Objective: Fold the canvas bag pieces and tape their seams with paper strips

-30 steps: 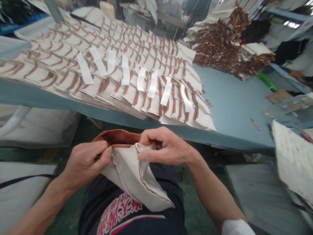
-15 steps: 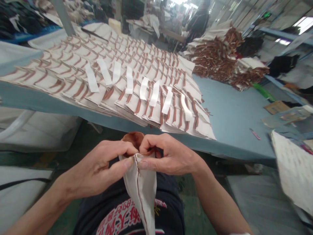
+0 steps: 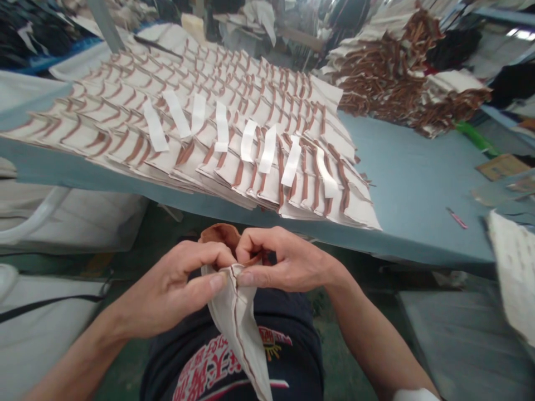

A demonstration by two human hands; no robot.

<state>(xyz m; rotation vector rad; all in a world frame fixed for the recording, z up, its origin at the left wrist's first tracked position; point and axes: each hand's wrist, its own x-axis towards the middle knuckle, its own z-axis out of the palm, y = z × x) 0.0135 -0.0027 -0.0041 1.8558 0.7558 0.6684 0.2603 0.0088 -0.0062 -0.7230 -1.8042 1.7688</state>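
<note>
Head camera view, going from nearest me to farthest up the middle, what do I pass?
Dark printed shirt → cream cloth piece pinched between left hand and right hand → blue table → fanned rows of brown-trimmed pieces

The cloth [image 3: 241, 328] is cream, with a thin brown seam down its fold and a brown part bunched at its top. Pinched there by the left hand [image 3: 179, 289] and right hand [image 3: 280, 262], it hangs narrow below the counter's [image 3: 409, 184] near edge.

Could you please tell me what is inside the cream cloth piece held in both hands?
A brown fabric part sticks out of the cream cloth piece at its top, between the pinching left hand and right hand. Anything deeper is covered by the cloth.
</note>
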